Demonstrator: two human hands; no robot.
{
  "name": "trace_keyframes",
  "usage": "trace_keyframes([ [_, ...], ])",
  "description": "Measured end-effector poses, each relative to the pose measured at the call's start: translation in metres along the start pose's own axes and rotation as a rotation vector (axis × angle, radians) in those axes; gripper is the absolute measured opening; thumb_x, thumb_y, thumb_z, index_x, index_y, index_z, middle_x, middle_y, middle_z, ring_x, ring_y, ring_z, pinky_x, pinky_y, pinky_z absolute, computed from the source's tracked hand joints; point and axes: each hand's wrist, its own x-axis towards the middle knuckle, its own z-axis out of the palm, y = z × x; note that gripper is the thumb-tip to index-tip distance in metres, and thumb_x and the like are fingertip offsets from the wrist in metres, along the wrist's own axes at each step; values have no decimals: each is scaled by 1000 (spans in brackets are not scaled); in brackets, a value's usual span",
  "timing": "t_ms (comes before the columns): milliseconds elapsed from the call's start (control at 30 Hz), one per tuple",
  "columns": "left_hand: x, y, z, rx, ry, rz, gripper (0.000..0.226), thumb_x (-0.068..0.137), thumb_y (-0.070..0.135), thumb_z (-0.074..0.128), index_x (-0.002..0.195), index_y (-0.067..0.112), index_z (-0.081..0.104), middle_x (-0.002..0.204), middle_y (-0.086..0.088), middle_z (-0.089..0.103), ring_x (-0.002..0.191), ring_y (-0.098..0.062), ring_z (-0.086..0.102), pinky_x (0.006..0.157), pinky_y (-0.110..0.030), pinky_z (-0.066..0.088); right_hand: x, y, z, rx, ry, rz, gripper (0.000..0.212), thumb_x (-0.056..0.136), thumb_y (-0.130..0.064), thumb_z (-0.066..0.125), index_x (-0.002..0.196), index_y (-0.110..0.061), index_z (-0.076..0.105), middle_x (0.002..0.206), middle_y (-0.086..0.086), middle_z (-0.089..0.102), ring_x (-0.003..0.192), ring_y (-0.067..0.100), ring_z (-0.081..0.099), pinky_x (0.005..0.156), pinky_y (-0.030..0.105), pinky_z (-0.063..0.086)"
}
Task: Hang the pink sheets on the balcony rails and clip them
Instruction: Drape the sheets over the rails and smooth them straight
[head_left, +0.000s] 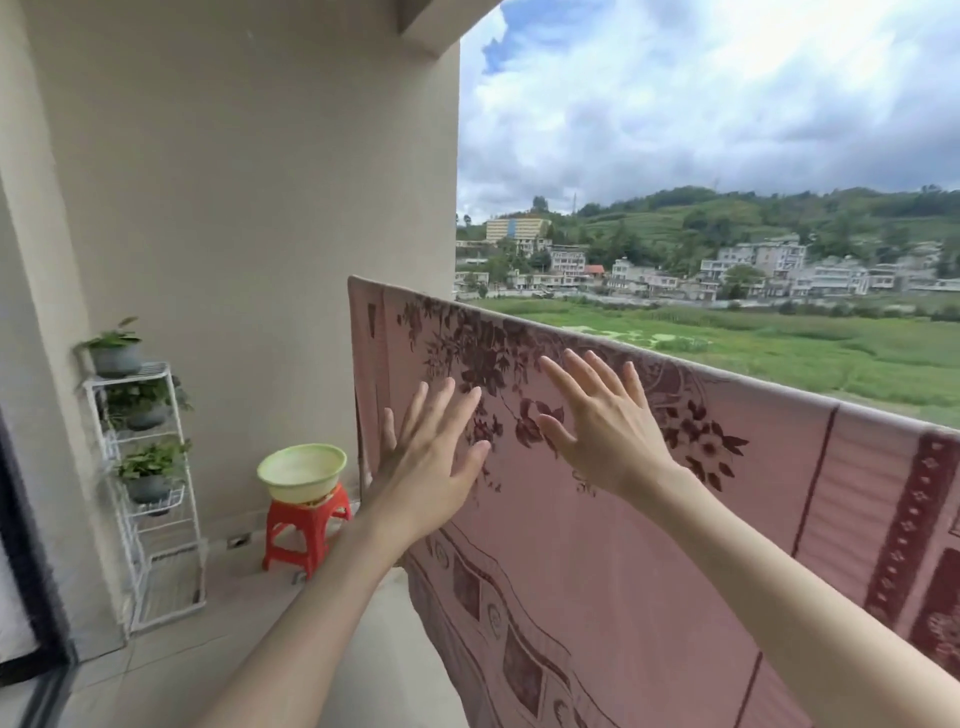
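Observation:
A pink sheet (649, 545) with dark red flower and border patterns hangs over the balcony rail, which it hides, from the wall on the left to the right edge of view. My left hand (426, 457) is spread flat with straight fingers against the sheet's left part. A little higher and further right, my right hand (602, 426) is also spread flat on the flower pattern. Neither hand holds anything. No clips are in view.
A green-rimmed plastic basin (301, 470) sits on a red stool (306, 530) in the corner by the beige wall. A white wire plant rack (156, 499) with potted plants stands at the left. Beyond the rail lie fields and houses.

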Motion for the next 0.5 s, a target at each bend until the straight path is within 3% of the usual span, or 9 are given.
trace_keyframes([
  [233, 71, -132, -33, -23, -53, 106, 54, 96, 44, 26, 145, 39, 5, 156, 10, -7, 141, -9, -20, 115, -45, -14, 124, -87, 26, -183, 39, 142, 57, 95, -43, 36, 146, -24, 17, 155, 7, 19, 144, 26, 10, 115, 54, -1],
  [333, 125, -177, -30, -30, -106, 145, 51, 97, 41, 25, 145, 37, 7, 157, 9, -6, 142, -11, -18, 115, -46, -14, 180, -112, 48, -228, 39, 216, 54, 95, -38, 38, 143, -19, 23, 150, 12, 28, 139, 30, 25, 112, 53, 18],
  [400, 148, -200, -31, -22, -145, 175, 50, 99, 37, 25, 145, 36, 8, 157, 7, -5, 142, -13, -17, 115, -47, -13, 207, -130, 57, -242, 22, 253, 50, 95, -32, 41, 141, -17, 27, 141, 14, 40, 128, 32, 40, 101, 47, 35],
  [500, 180, -224, -33, -18, -178, 207, 50, 100, 31, 25, 146, 34, 5, 157, 6, -5, 143, -16, -14, 115, -49, -10, 236, -150, 71, -272, -33, 270, 34, 95, -23, 41, 128, -12, 42, 118, 13, 56, 107, 32, 55, 80, 38, 42],
])
